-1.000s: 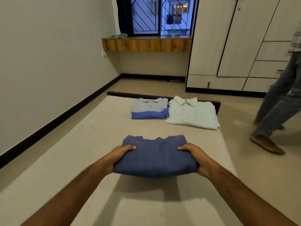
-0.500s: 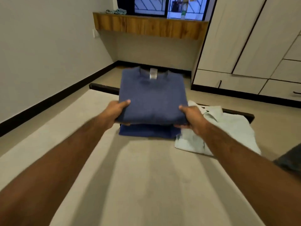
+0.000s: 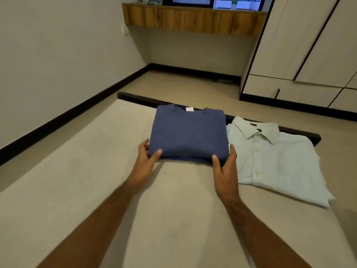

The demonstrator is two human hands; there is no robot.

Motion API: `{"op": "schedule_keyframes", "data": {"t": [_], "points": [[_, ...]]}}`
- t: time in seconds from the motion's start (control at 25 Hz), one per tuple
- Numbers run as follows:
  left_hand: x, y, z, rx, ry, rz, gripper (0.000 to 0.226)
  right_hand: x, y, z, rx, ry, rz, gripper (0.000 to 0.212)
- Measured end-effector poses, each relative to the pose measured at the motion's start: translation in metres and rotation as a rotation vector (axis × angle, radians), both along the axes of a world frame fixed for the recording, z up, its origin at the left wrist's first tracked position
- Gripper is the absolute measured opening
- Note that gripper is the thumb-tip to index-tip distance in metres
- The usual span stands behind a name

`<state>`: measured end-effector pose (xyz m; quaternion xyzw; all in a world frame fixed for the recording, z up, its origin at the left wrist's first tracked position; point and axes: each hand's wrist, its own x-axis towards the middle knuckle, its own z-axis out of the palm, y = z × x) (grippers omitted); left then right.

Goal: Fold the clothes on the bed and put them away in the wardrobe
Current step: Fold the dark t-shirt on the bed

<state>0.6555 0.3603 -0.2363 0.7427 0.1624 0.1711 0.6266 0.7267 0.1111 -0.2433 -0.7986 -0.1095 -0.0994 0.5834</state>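
Now that I have carried the folded blue sweater (image 3: 188, 132) to the bed's (image 3: 96, 171) far edge and set it on the grey-blue shirt beside the pale green shirt (image 3: 274, 161), my left hand (image 3: 147, 161) and right hand (image 3: 225, 167) still grip its near corners, the stack ready for the wardrobe (image 3: 309, 45).

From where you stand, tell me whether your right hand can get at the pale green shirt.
Probably yes. The right hand grips the near right corner of the folded blue sweater, and the pale green shirt lies flat on the bed just beside it, with nothing between them. The hand must first let go.
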Motion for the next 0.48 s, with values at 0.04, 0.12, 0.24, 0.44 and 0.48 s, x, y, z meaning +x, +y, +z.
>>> {"op": "schedule_keyframes", "data": {"t": [0.04, 0.12, 0.24, 0.44, 0.48], "points": [[-0.024, -0.003, -0.001, 0.163, 0.038, -0.070, 0.064, -0.014, -0.002, 0.000, -0.011, 0.020, 0.030, 0.069], [-0.082, -0.011, -0.004, 0.652, 0.159, -0.187, 0.075, -0.053, -0.011, -0.001, -0.220, 0.064, 0.091, 0.072], [-0.185, -0.029, 0.001, 1.089, 0.376, -0.245, 0.079, -0.138, -0.029, -0.003, -0.911, -0.042, 0.225, 0.078], [-0.332, -0.036, 0.035, 1.082, 0.583, -0.360, 0.063, -0.269, -0.049, 0.012, -1.099, -0.043, 0.387, 0.079], [-0.360, -0.033, 0.053, 1.046, 0.638, -0.386, 0.056, -0.288, -0.050, 0.018, -1.106, 0.007, 0.416, 0.079]]}}
